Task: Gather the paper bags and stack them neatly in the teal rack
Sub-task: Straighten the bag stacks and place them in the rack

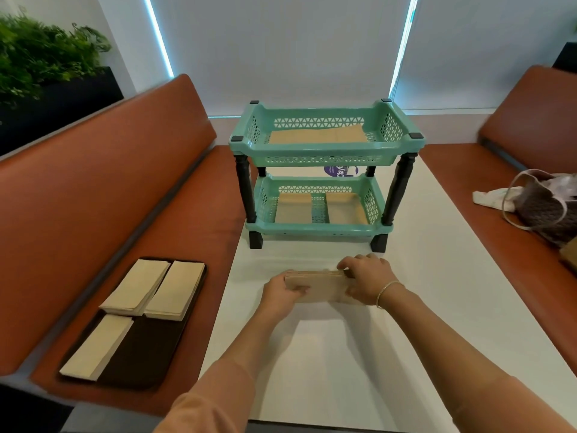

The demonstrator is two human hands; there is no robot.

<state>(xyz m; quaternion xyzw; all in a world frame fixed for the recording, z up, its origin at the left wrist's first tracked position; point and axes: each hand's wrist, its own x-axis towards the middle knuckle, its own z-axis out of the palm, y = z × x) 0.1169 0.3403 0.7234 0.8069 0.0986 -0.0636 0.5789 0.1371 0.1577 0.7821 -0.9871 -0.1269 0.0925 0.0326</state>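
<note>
Both hands hold bag stack (318, 287) on edge on tabletop (421, 307), just in front of rack (324, 148). Left hand (282, 290) grip closed on near-left end; right hand (367, 279) grip clamps right end.

Risks:
- loose squeeze: bags fan out, edges misalign
- lower tier holds two piles, narrow gap: stack may snag rim or posts
- three piles remain on tray (146, 348) on left bench.

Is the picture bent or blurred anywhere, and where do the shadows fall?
Head view: wide-angle bending curves the table edges and benches; the hands holding the bags are slightly soft; soft shadows lie under the arms and beneath the rack.
</note>
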